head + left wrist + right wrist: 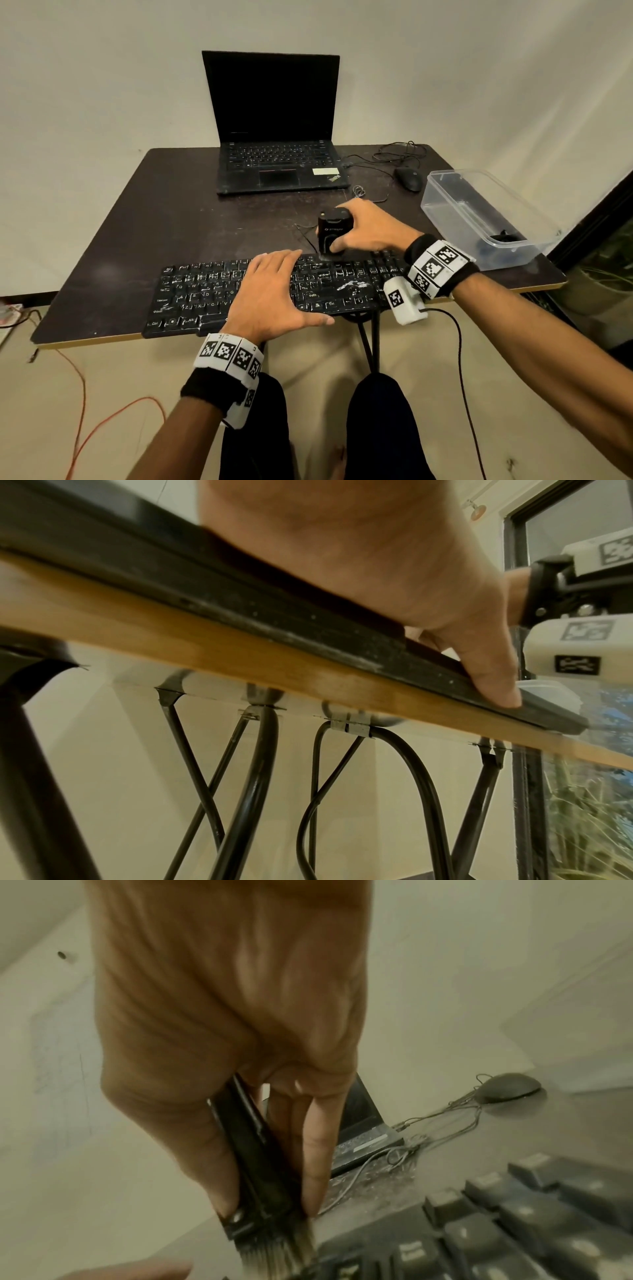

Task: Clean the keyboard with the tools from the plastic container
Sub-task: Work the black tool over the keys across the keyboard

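The keyboard (270,291) lies along the near edge of the dark desk (144,219), its front overhanging the wooden lip slightly. The left hand (270,294) lies flat on the middle keys, fingers straight and spread, the thumb (493,674) at the keyboard's front edge. The right hand (370,228) grips a black brush (333,236), its fingers clamped round the body, with the bristles (274,1256) touching the back row of keys. White dust lies on the keys right of the left hand. The plastic container (479,212) sits at the desk's right edge, beside the right wrist. Behind, an open laptop (274,137) and a mouse (407,178) with tangled cable stand well apart from the keyboard, with bare scratched desk between. Plain cream walls surround.
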Motion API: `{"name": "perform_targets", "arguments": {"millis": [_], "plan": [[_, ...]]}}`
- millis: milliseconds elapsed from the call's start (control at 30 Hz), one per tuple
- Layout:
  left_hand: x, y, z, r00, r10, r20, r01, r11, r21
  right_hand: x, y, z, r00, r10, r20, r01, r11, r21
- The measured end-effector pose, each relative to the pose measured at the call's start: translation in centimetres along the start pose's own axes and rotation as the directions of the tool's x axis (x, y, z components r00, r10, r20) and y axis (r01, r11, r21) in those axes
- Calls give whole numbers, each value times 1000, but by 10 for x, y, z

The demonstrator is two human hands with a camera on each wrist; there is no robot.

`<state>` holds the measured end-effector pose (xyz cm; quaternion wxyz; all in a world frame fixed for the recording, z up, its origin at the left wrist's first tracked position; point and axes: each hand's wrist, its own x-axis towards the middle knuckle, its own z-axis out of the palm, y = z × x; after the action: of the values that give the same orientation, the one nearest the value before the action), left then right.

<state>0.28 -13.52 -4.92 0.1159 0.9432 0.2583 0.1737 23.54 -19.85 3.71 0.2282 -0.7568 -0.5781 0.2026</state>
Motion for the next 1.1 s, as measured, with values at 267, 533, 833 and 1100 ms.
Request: {"name": "perform_targets", "arguments": {"millis": [267, 533, 833, 1100], "plan": [[1, 0, 1, 1000, 12, 5, -12, 1000, 8, -3, 11, -9, 997, 65, -52, -64, 998, 22], [1, 0, 1, 1000, 11, 6, -11, 1000, 11, -10, 17, -8, 995, 67, -68, -63, 996, 61], [0, 0, 1, 1000, 4, 1, -4, 1000, 6, -23, 34, -18, 990, 119, -79, -117, 993, 29], [-1, -1, 2, 1000, -1, -1, 1, 1000, 2, -39, 49, -34, 978, 167, -124, -170, 985, -14]]}}
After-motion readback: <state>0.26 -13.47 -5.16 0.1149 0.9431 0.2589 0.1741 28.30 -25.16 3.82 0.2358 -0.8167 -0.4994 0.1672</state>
